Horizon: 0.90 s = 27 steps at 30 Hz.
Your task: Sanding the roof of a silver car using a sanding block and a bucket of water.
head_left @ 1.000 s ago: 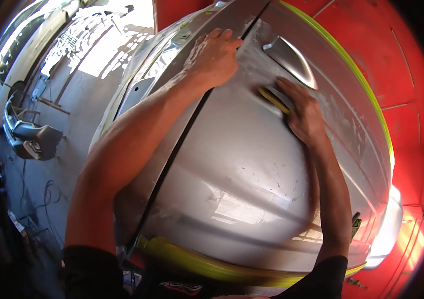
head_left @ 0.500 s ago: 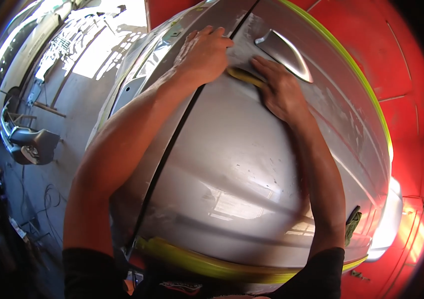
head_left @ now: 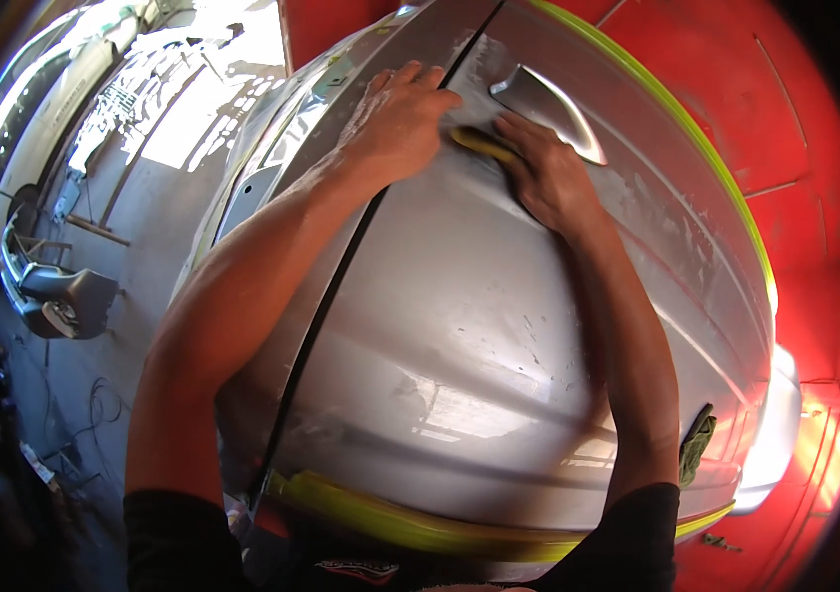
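Note:
A silver vehicle body panel fills the middle, crossed by a dark seam. My left hand rests on it beside the seam at the top, fingers extended and apart on the surface, holding nothing visible. To its right, my right hand presses a flat yellow pad against a scuffed, pale patch, with its fingers closed over the pad's right end. Just above that hand is a shiny silver handle recess. Yellow-green masking tape runs along the panel's edges.
Removed bumpers and car parts stand on racks over the grey floor at the left, with cables lower down. A red surface fills the right. A dark green glove lies at the panel's lower right.
My right hand has moved up and left with the yellow pad over the last second, closer to my left hand. My left hand stays beside the seam. The view has shifted slightly.

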Each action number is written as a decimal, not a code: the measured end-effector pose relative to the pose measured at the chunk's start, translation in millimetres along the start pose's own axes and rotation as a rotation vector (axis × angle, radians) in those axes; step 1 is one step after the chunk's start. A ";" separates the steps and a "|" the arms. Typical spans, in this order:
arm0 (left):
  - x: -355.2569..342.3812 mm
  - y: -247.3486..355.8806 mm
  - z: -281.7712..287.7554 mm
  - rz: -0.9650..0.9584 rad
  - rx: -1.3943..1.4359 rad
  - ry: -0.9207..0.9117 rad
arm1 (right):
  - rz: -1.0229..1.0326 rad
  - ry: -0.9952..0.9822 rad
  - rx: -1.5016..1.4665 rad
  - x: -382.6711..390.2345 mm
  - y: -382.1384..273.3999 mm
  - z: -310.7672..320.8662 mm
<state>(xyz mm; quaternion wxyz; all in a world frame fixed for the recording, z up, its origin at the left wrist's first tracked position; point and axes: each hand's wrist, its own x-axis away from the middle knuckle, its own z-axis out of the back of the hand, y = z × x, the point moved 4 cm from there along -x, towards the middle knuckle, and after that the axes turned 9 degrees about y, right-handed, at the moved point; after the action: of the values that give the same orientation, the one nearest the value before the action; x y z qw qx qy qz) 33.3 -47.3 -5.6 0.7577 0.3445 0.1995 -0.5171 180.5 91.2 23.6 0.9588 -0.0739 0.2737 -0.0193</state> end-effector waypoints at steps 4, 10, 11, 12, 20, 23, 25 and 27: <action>7.1 -17.5 3.4 0.068 0.026 0.036 | 0.067 0.020 -0.088 -13.7 -10.4 -10.5; 6.4 -3.6 6.9 0.000 -0.090 -0.066 | -0.159 -0.037 0.032 67.4 30.7 59.2; 3.7 0.2 4.9 -0.019 -0.103 -0.094 | -0.195 -0.050 0.074 70.2 31.3 64.1; 1.4 2.6 5.9 -0.027 -0.102 -0.092 | -0.199 -0.044 0.078 66.8 30.9 60.1; 7.4 -11.2 15.8 0.055 -0.070 -0.097 | -0.057 0.006 -0.034 -4.6 -14.2 2.1; 3.9 -6.9 10.4 0.017 -0.064 -0.089 | -0.314 -0.034 -0.012 37.2 15.5 46.0; -0.3 1.2 6.5 0.009 -0.045 -0.081 | -0.442 0.037 0.005 78.4 51.1 79.4; -0.3 -1.8 7.7 0.005 -0.039 -0.075 | -0.449 0.023 0.103 86.5 46.5 95.9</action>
<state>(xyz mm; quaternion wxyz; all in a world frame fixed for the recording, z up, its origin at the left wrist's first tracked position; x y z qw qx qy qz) 31.1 -53.1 -0.8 0.7725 0.3104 0.1803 -0.5238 304.4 143.1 51.9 0.9297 -0.0837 0.2602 -0.2469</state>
